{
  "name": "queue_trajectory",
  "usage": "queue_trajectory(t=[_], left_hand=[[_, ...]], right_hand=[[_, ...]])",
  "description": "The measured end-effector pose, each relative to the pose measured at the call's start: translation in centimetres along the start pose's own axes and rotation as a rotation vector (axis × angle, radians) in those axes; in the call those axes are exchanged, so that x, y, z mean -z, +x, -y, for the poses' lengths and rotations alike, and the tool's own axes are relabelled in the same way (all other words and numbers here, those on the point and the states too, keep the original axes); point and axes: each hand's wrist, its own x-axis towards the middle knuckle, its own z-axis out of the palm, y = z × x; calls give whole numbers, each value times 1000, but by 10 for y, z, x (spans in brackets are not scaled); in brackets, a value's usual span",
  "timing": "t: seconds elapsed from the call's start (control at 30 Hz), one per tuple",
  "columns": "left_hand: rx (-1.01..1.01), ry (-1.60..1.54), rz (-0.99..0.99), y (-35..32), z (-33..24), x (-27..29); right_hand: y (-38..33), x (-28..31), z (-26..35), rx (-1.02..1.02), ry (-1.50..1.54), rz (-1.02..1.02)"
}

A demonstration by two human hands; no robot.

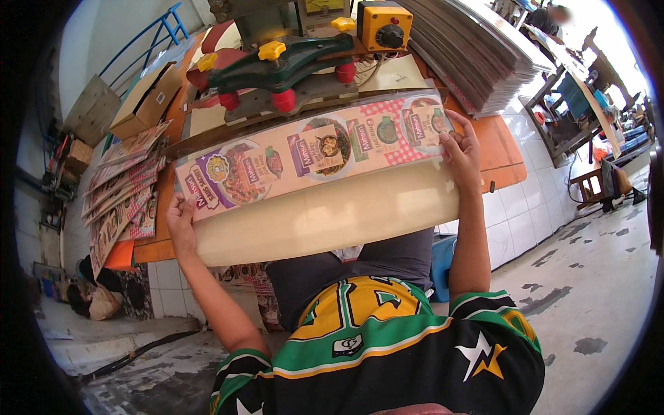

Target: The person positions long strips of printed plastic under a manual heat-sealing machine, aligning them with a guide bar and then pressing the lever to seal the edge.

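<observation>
A long printed sheet (277,166) with food pictures and a red check pattern lies across in front of me, under a shiny clear film. My left hand (181,225) pinches its left end, thumb on top. At the right end my right hand (462,149) grips the corner between thumb and fingers. Below the near edge of the print spreads a plain cream surface (332,218); whether it is joined to the sheet, I cannot tell. Just beyond the sheet stands a machine with a dark green clamp bar (283,66), yellow knobs and red feet.
An orange control box (384,26) with a black dial sits behind the clamp bar. Tall stacked boards (477,55) rise at the right. At the left are piled printed sheets (128,183) and a cardboard box (146,100). Other people appear at lower left and far upper right.
</observation>
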Motion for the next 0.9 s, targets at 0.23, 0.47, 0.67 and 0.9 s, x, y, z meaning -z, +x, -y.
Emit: queue_trajectory(t=[0.23,0.47,0.67,0.9], left_hand=[[-49,48,-16,-3,-2,-12],[-94,48,5,-3,0,-9],[-102,31,-18,-4,1,-7],[-136,8,-19,-4,2,-5]], right_hand=[[0,-1,-8,38,24,2],[-1,2,-10,48,14,9],[0,4,-14,64,38,4],[0,5,-15,72,44,3]])
